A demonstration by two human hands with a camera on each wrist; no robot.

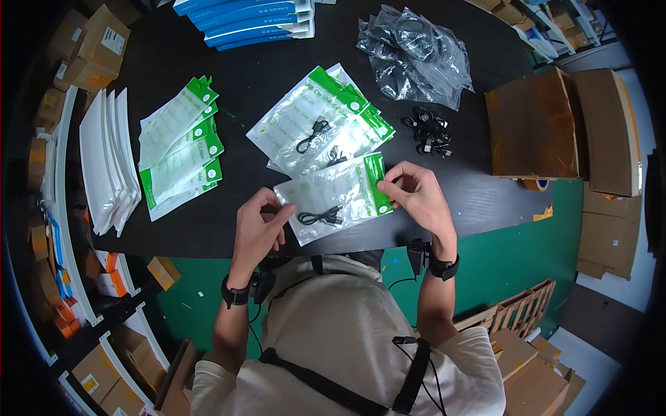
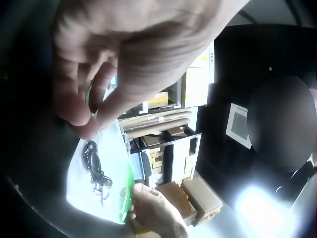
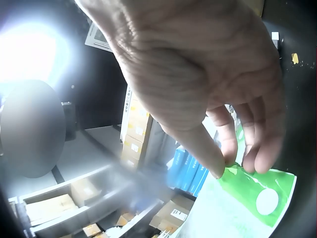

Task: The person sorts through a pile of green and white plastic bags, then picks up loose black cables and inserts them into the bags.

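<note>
A clear bag with a green top strip (image 1: 338, 191) is held between both hands at the table's near side, a coiled black cable (image 1: 320, 216) inside it. The left hand (image 1: 258, 225) pinches its left, clear end between thumb and fingers. On the green strip (image 3: 257, 191), the right hand (image 1: 421, 197) pinches the edge with thumb and fingertips. Directly beyond lies a pile of similar bags (image 1: 291, 125), with black cables showing on or in them. Loose black cables (image 1: 429, 132) lie to the right of that pile.
Flat green-and-clear bags (image 1: 180, 156) are fanned out at the left, beside white padded envelopes (image 1: 109, 163). Blue boxes (image 1: 253, 24) stand at the far edge, and clear bags of dark cables (image 1: 420, 55) lie far right. An open cardboard box (image 1: 533, 128) sits at the right edge.
</note>
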